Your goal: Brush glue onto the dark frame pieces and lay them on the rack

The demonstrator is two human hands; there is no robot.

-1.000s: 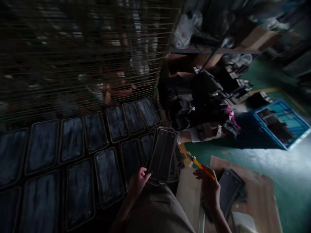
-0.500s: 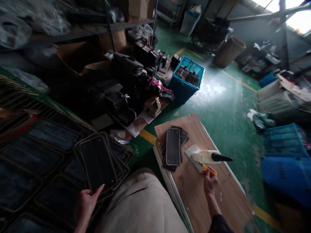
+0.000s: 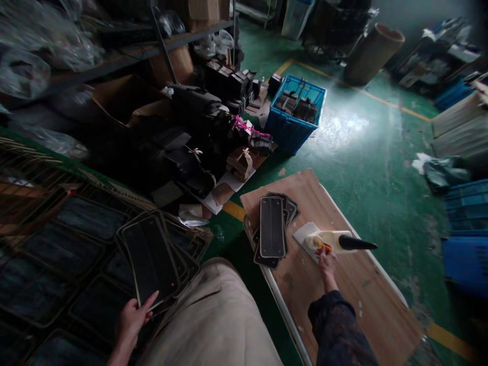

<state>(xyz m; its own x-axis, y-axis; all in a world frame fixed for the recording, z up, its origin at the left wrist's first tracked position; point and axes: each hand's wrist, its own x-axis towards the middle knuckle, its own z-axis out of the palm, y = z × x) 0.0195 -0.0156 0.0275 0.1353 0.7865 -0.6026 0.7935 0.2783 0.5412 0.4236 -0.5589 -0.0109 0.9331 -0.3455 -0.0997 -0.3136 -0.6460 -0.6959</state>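
My left hand grips the near end of a dark rectangular panel with a pale edge, thumb on top. Similar panels lie fanned beneath it, beside my knee. My right hand is closed round a small yellow-handled brush. Its tip is at the round opening of a cream container with a black tapered end; whether it dips inside I cannot tell. Under the container lies a white sheet. Left of it, a fanned stack of dark panels rests on the wooden board.
More dark panels are spread out at my left, by a green-edged wire rack. Ahead stand a blue crate with dark bundles and several tied bundles on cardboard. Blue crates stand at the right. My trouser leg lies between the work areas.
My right hand has moved forward with the brush, closer to the container's opening, and more sleeve shows. My left hand stays on the panel. The view has shifted slightly.
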